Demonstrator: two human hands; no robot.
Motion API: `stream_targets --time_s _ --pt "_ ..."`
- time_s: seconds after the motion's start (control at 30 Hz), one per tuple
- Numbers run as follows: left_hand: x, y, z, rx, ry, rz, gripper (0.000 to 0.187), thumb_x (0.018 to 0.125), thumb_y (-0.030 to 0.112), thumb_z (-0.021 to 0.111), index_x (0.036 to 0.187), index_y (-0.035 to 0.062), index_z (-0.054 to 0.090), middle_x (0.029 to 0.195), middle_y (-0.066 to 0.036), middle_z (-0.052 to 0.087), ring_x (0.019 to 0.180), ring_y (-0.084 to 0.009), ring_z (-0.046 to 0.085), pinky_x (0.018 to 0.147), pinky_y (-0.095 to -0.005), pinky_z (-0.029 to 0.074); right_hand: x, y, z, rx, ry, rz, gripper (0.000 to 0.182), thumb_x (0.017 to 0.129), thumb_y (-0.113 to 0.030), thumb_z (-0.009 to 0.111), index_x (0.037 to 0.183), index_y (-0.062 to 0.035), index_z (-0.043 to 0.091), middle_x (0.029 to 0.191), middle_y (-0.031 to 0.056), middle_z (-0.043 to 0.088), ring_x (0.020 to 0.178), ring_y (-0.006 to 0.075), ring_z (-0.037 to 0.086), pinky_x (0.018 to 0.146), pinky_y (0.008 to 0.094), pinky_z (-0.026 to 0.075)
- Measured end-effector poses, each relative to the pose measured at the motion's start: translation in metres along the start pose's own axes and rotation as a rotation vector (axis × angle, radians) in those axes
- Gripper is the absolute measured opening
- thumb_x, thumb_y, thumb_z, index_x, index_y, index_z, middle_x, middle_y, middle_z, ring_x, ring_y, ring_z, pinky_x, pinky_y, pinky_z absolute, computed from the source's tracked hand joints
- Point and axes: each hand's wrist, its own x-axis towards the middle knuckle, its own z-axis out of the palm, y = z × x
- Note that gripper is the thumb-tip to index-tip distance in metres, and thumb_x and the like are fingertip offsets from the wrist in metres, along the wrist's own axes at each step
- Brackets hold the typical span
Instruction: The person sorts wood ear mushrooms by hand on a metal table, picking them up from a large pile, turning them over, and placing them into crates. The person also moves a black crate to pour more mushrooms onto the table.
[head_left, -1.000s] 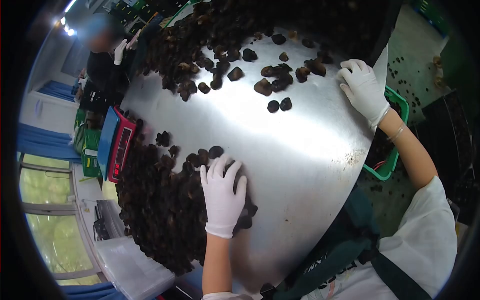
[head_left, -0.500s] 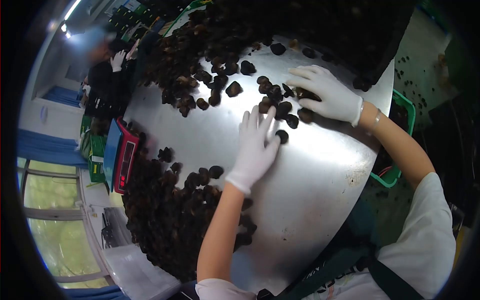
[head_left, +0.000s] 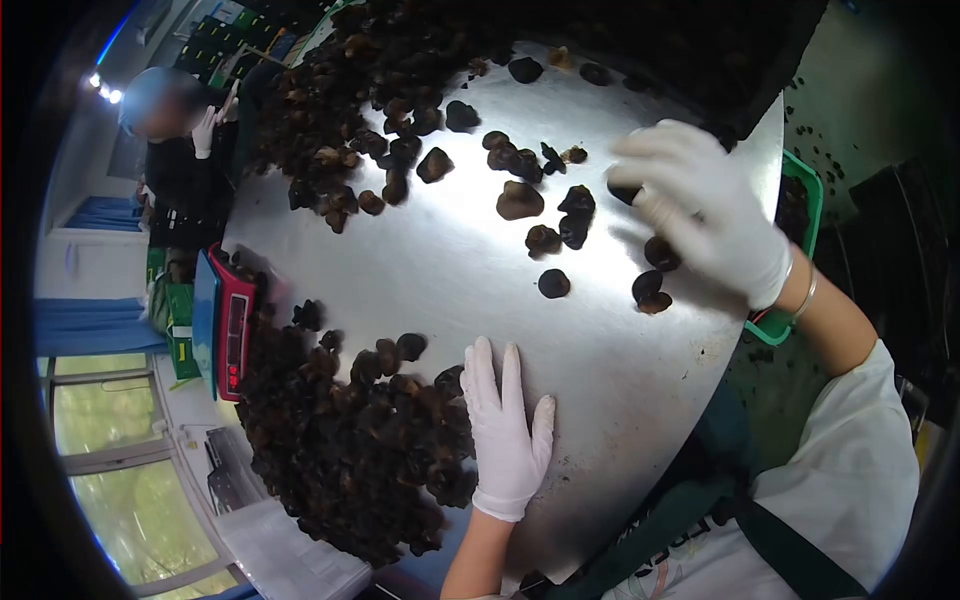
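Left hand [head_left: 505,430] pulled back to near heap [head_left: 350,450], two gloved hands, one scale [head_left: 228,322]

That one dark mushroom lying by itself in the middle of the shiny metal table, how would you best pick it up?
Pinch the lone mushroom across its rounded cap, coming straight down from above. It lies low on the bare steel table, apart from its neighbours, so fingertips fit on either side. No stem shows to hold. The right hand looks nearer to it than the left hand, which lies flat beside the big pile.
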Motion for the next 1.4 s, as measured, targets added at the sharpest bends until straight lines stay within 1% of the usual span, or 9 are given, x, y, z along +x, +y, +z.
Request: stream_targets --time_s 0.3,0.63,0.9,1.03,1.1,1.13,1.23,1.33,1.4 --pt "-0.001 0.004 0.011 0.132 0.055 0.008 0.064 0.088 0.012 0.058 0.145 -0.007 0.037 0.152 -0.035 0.029 0.139 -0.0539 0.029 0.117 -0.0577 0.022 0.053 -0.019 0.09 -0.274 -0.365 -0.318 0.049 0.101 -0.041 0.044 0.144 -0.0161 0.048 0.162 0.0088 0.027 0.152 0.0236 0.02 0.124 0.0582 0.007" --pt "-0.003 0.001 0.015 0.126 0.144 0.067 0.059 0.092 0.015 0.056 0.144 -0.0059 0.039 0.15 -0.035 0.031 0.138 -0.0531 0.031 0.117 -0.0575 0.023 0.09 0.02 0.118 -0.587 -0.177 0.436 0.047 0.098 -0.027 0.05 0.137 -0.0013 0.05 0.148 0.0164 0.046 0.137 0.0298 0.043 0.116 0.0455 0.029" --pt "-0.005 -0.007 0.023 0.14 0.228 0.111 0.057 0.093 0.017 0.056 0.143 -0.0061 0.041 0.146 -0.036 0.036 0.135 -0.0526 0.035 0.115 -0.0571 0.026 -0.058 0.029 0.007 -0.652 -0.158 0.491 0.046 0.097 -0.02 0.049 0.141 -0.0051 0.051 0.149 0.0138 0.047 0.137 0.0299 0.044 0.115 0.0473 0.032" --pt "-0.007 -0.007 0.026 0.154 0.254 0.131 0.056 0.094 0.019 0.055 0.142 -0.0065 0.041 0.144 -0.036 0.038 0.132 -0.0519 0.037 0.115 -0.0568 0.026 -0.203 0.112 -0.024 -0.468 0.144 0.396 0.046 0.096 -0.02 0.052 0.142 -0.0117 0.052 0.154 0.013 0.041 0.142 0.0336 0.037 0.115 0.0559 0.029" --pt "-0.005 -0.008 0.025 0.157 0.242 0.137 0.057 0.094 0.019 0.054 0.143 -0.0064 0.04 0.144 -0.035 0.037 0.133 -0.0514 0.036 0.115 -0.0567 0.025 -0.277 0.135 -0.025 -0.718 -0.431 0.913 0.044 0.1 -0.023 0.049 0.144 -0.0169 0.051 0.159 0.0122 0.033 0.148 0.0363 0.027 0.114 0.0645 0.024" --pt "-0.006 -0.009 0.027 0.175 0.227 0.111 0.057 0.095 0.019 0.053 0.144 -0.0056 0.039 0.146 -0.034 0.036 0.135 -0.0506 0.035 0.116 -0.0562 0.024 -0.311 0.161 -0.027 -0.584 -0.153 0.937 0.043 0.102 -0.025 0.048 0.144 -0.021 0.05 0.163 0.0105 0.026 0.151 0.0382 0.019 0.111 0.0719 0.02" --pt "-0.006 -0.009 0.028 0.192 0.234 0.124 0.056 0.096 0.019 0.052 0.145 -0.0048 0.039 0.147 -0.032 0.036 0.136 -0.0506 0.034 0.116 -0.0559 0.024 -0.316 0.175 -0.06 -0.303 0.262 0.753 0.036 0.101 -0.024 0.051 0.134 -0.0123 0.06 0.153 0.0155 0.044 0.145 0.0361 0.034 0.116 0.0471 0.03" --pt "-0.006 -0.01 0.029 0.195 0.217 0.139 0.059 0.096 0.023 0.053 0.144 -0.0076 0.039 0.146 -0.036 0.036 0.136 -0.0506 0.034 0.116 -0.0578 0.024 -0.281 0.153 -0.091 -0.501 0.319 0.732 0.033 0.101 -0.022 0.051 0.128 -0.0081 0.064 0.145 0.0177 0.053 0.135 0.0349 0.047 0.112 0.0364 0.035" --pt "-0.004 -0.01 0.026 0.196 0.212 0.134 0.058 0.096 0.022 0.052 0.143 -0.0077 0.039 0.146 -0.036 0.036 0.136 -0.0512 0.034 0.116 -0.0571 0.024 -0.251 0.144 -0.099 -0.357 0.354 0.94 0.031 0.098 -0.02 0.055 0.126 -0.0114 0.065 0.143 0.0141 0.054 0.132 0.0324 0.048 0.112 0.0418 0.034"
